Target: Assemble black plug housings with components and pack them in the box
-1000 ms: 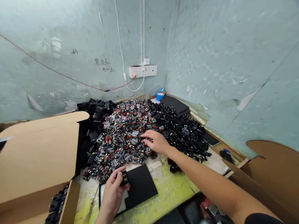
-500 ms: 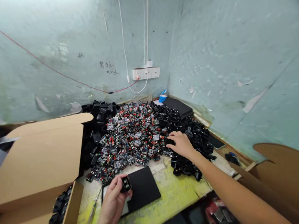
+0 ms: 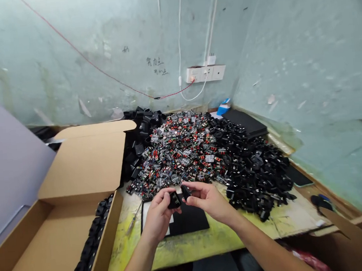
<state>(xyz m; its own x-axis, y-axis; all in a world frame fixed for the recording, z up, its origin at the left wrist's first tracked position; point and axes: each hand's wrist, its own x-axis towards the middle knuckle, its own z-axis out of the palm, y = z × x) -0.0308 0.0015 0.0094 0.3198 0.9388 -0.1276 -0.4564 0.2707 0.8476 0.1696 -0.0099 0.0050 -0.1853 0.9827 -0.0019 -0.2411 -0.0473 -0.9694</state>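
My left hand (image 3: 157,216) grips a black plastic housing (image 3: 174,200) whose open side shows metal contacts. Close beside it, my right hand (image 3: 210,201) pinches a smaller black plastic part (image 3: 186,192) between thumb and fingers. The two pieces are near each other; I cannot tell if they touch. Below both hands lies a flat black pad (image 3: 194,220) with a white area at its left. Just beyond is a heap of small circuit boards (image 3: 185,147). A pile of black plastic parts with shiny metal bits (image 3: 255,167) spreads to the right.
At left an open cardboard box (image 3: 86,168) holds a row of black pieces (image 3: 91,247). More black housings (image 3: 145,120) lie behind its lid. A thin tool like a screwdriver (image 3: 132,223) rests by the pad. Black sheets (image 3: 245,123) and a phone-like slab (image 3: 299,177) sit at right.
My right hand has come back from the black parts pile with a piece and now meets my left hand over the pad. The view has turned left.
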